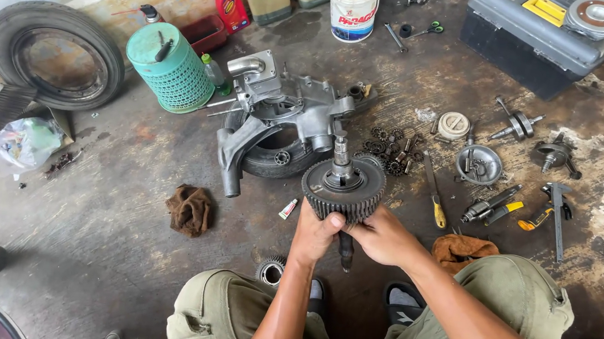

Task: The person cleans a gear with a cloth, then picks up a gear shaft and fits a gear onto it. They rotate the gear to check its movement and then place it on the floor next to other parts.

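Note:
A large dark toothed gear (pixel 343 188) on a steel shaft stands upright in front of me, just above the concrete floor. My left hand (pixel 314 233) grips the gear's near left rim. My right hand (pixel 381 235) holds its near right rim, and the shaft's lower end (pixel 346 252) pokes out between the two hands. Behind the gear lies a grey engine casing (pixel 278 110) resting on a small black tyre (pixel 273 155).
Small gears (pixel 389 148), a metal bowl (pixel 478 164), crank parts (pixel 517 123), a yellow-handled screwdriver (pixel 435 196) and other tools lie right. A brown rag (pixel 190 209), green basket (pixel 169 67) and big tyre (pixel 53 54) sit left. A toolbox (pixel 545 34) stands far right.

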